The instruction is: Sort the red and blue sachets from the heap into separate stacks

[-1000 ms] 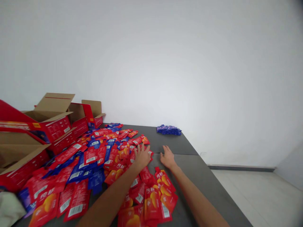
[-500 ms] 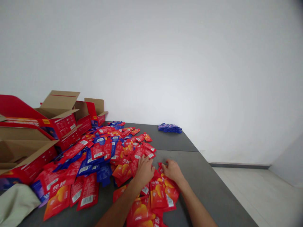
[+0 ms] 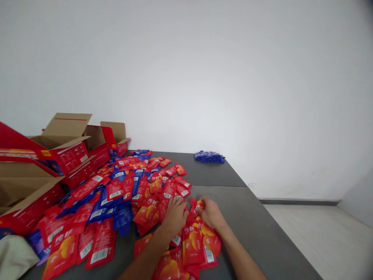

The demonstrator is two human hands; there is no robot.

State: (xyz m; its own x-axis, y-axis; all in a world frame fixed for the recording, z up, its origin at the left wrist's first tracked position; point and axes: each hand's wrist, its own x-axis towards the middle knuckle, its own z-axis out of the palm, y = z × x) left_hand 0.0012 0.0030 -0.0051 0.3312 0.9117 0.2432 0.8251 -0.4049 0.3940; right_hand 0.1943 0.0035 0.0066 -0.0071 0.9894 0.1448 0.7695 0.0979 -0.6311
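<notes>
Red pouches with orange fruit pictures (image 3: pixel 192 243) lie in an overlapping group near the table's front edge. My left hand (image 3: pixel 175 214) rests on the upper left of this group, its fingers curved over red pouches; whether it grips one is hidden. At the upper right of the group, my right hand (image 3: pixel 210 212) has its thumb and fingers closed on the top of a red pouch (image 3: pixel 199 205). Left of my hands spreads a wide heap of mixed red pouches (image 3: pixel 100 242) and blue pouches (image 3: pixel 122 218).
Open red cardboard boxes (image 3: pixel 71 157) stand along the left side. A stack of blue pouches (image 3: pixel 209 156) lies at the far end of the dark table (image 3: pixel 250 229). Pale cloth (image 3: pixel 16 254) shows at the lower left. A white wall rises behind the table.
My right hand has closed its fingers on the top of a red pouch. My left hand has shifted slightly down. The view has moved a little, so the boxes and heap appear farther left.
</notes>
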